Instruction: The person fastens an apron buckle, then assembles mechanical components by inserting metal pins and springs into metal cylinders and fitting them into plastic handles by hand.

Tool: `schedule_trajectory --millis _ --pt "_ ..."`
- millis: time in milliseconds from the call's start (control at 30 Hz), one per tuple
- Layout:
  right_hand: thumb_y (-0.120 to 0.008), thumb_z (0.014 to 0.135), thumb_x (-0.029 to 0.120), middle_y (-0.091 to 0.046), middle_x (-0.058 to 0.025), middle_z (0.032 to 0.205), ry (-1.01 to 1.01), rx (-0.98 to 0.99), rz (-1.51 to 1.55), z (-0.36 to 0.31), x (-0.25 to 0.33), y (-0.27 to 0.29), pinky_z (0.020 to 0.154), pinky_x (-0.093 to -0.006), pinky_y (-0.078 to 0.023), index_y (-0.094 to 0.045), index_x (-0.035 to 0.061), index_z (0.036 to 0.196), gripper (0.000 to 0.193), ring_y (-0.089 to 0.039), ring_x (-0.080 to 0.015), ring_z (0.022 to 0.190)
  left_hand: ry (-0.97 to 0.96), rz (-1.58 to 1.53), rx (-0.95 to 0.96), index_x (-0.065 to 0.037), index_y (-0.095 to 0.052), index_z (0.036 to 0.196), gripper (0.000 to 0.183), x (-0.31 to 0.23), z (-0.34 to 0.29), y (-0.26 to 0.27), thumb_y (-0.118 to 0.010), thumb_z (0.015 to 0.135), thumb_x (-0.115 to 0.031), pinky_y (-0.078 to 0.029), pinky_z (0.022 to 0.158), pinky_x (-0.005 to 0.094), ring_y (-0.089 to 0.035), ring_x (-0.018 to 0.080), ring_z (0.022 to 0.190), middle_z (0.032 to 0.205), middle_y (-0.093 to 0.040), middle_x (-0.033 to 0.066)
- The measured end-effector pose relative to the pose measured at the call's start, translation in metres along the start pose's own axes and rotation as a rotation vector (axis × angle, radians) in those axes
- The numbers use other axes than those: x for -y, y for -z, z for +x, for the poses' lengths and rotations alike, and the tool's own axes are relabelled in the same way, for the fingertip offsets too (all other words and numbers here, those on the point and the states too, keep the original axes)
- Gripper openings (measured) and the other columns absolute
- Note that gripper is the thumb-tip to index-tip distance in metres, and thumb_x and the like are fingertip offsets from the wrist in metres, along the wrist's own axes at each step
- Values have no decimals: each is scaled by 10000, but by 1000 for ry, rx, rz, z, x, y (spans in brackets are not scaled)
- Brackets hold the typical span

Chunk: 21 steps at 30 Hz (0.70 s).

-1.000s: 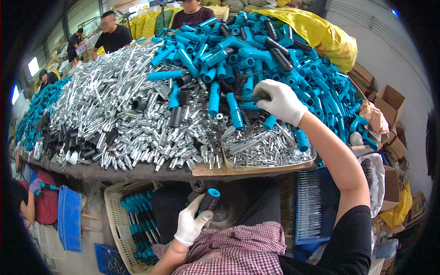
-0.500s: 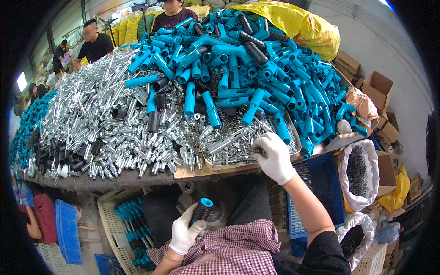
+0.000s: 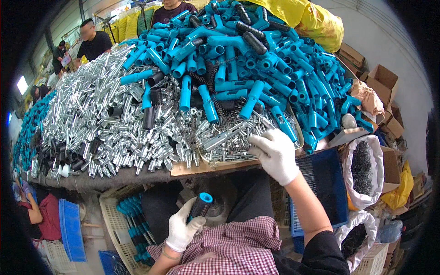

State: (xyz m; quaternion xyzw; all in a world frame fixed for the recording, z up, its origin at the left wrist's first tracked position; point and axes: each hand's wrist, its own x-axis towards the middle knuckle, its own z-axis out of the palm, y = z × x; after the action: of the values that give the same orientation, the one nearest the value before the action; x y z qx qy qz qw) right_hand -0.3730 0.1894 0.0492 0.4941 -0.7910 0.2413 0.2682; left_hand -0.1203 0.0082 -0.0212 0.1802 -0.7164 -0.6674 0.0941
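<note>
Your left hand clamps a teal-rimmed black tube angled toward the shallow cream tray; right hand nearer it, grip unclear.

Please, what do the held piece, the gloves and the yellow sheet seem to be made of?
Piece in the left hand: dark sleeve, maybe rubber or plastic; smooth blue rim, painted metal or plastic, unclear which.
Gloves: probably knitted fabric; matte white, fitting closely.
Yellow sheet: likely thin plastic; slightly shiny, with crumpled folds.
</note>
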Motion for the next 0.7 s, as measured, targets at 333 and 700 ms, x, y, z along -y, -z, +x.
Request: schedule_trajectory --millis 333,700 --pt "-696 837 359 -597 -36 587 22 282 350 -38 83 -6 518 -365 -483 -704 174 782 193 -624 -244 565 -363 654 156 -58 -619 1228 605 -36 6 11 -758 796 -457 -572 729 401 -693 378 895 999 -698 209" --pt "-505 944 524 -647 -140 672 -100 745 338 -36 102 -7 559 -454 -513 -621 122 1115 451 -660 -350 632 -392 820 330 -54 -662 1157 554 -46 6 9 -835 724 -354 -569 699 370 -709 327 807 915 -701 148"
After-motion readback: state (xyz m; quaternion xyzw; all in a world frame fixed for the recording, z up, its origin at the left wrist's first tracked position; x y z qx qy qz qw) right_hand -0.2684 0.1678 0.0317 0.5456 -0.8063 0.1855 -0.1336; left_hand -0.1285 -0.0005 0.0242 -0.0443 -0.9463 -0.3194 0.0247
